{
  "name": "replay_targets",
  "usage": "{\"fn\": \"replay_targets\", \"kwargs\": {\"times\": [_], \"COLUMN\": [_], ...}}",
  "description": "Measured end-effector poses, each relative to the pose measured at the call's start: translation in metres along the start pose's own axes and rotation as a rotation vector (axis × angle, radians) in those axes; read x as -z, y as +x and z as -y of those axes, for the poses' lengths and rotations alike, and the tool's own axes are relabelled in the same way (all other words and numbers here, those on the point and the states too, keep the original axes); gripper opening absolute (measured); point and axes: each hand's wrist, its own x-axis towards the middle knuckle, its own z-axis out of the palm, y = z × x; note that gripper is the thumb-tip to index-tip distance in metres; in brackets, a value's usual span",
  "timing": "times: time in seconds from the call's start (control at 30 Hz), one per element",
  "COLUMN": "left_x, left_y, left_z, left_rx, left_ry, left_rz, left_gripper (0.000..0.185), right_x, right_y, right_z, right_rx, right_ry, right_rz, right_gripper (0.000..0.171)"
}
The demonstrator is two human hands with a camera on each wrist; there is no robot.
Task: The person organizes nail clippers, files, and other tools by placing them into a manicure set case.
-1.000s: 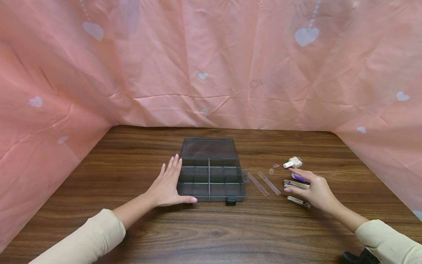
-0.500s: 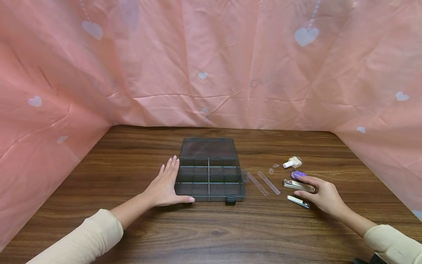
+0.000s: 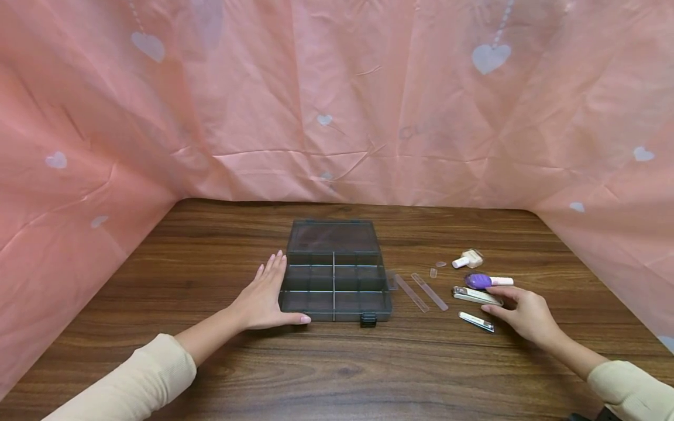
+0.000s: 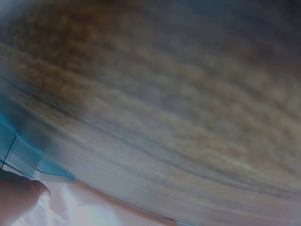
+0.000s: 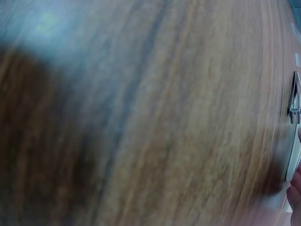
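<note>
Two hands on the wooden surface point(image 3: 337, 374), one at a compartment box, one at nail clippers.
Left hand point(image 3: 261, 298) lies flat, fingers straight against the left wall of the grey compartment box point(image 3: 334, 272), thumb along its front edge. Right hand point(image 3: 524, 313) has its grip apart, fingers relaxed, tips touching the larger nail clipper point(image 3: 476, 296); the smaller nail clipper point(image 3: 476, 321) sits just beside it. Purple tool point(image 3: 487, 281) and small bottle point(image 3: 467, 259) lie behind; two clear strips point(image 3: 421, 292) lie between box and clippers.

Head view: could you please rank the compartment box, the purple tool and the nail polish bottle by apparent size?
1. Compartment box, by far the largest.
2. Purple tool.
3. Nail polish bottle, only slightly smaller and a little farther away, so that ranking is unsure.
</note>
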Motion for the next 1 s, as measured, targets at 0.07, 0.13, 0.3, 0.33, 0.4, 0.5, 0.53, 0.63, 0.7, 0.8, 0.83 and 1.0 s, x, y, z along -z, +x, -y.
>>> {"fn": "replay_targets", "kwargs": {"times": [0.07,0.13,0.3,0.33,0.4,0.5,0.53,0.63,0.7,0.8,0.83,1.0], "left_x": [0.0000,-0.0001,-0.0004,-0.0005,-0.0006,-0.0005,-0.0005,0.0000,0.0003,0.0010,0.0011,0.0011], "left_y": [0.0002,0.0004,0.0006,0.0007,0.0009,0.0012,0.0011,0.0009,0.0011,0.0015,0.0015,0.0007], "left_z": [0.0001,0.0002,0.0007,0.0008,0.0009,0.0010,0.0009,0.0007,0.0006,0.0002,0.0001,0.0005], "left_rx": [0.000,-0.001,0.001,0.002,0.003,0.004,0.005,0.007,0.009,0.008,0.007,0.009], "left_ry": [-0.004,-0.006,-0.003,-0.002,-0.002,-0.006,-0.007,-0.013,-0.017,-0.018,-0.018,-0.015], "left_rz": [0.006,0.009,0.015,0.016,0.017,0.017,0.017,0.023,0.027,0.032,0.032,0.037], "left_gripper": [0.124,0.124,0.124,0.124,0.124,0.124,0.124,0.124,0.124,0.124,0.124,0.123], "right_x": [0.0002,0.0002,0.0001,0.0001,0.0001,0.0001,0.0002,0.0012,0.0025,0.0046,0.0052,0.0076], "right_y": [-0.0005,-0.0009,0.0000,0.0003,0.0011,0.0021,0.0022,0.0028,0.0038,0.0055,0.0062,0.0079], "right_z": [-0.0023,-0.0042,-0.0077,-0.0082,-0.0092,-0.0101,-0.0099,-0.0090,-0.0079,-0.0065,-0.0061,-0.0022], "right_rx": [0.005,0.020,0.062,0.065,0.063,0.054,0.050,0.041,0.035,0.029,0.029,0.046], "right_ry": [-0.006,-0.011,-0.024,-0.026,-0.023,-0.005,0.001,0.016,0.020,0.027,0.027,0.035], "right_rz": [-0.003,-0.013,-0.029,-0.025,-0.012,0.013,0.021,0.049,0.071,0.099,0.104,0.109], "right_gripper": [0.032,0.031,0.029,0.028,0.025,0.018,0.016,0.013,0.013,0.013,0.013,0.012]}}
